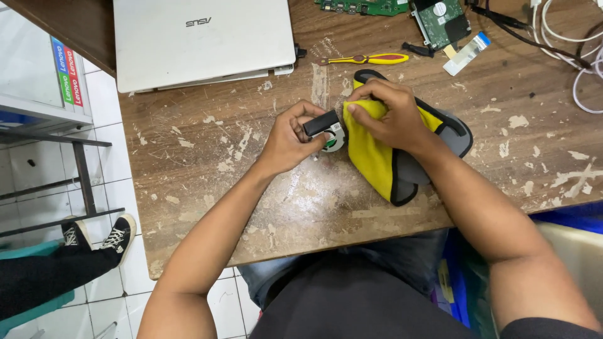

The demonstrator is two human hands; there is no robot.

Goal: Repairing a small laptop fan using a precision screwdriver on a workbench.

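My left hand (290, 138) grips a small black laptop cooling fan (325, 127) with a round silver housing, held just above the worn wooden table (220, 163). My right hand (384, 113) pinches a yellow and grey cloth (377, 160) with black edging and presses a fold of it against the fan's right side. The rest of the cloth lies flat on the table under my right wrist. Both forearms reach in from the bottom of the view.
A closed white laptop (201, 41) lies at the back left. A yellow-handled screwdriver (367, 59), a green circuit board (364, 6), a hard drive (443, 22), a flat ribbon cable (466, 53) and white cables (581, 56) sit along the back. Another person's black shoes (100, 235) rest on the tiled floor at left.
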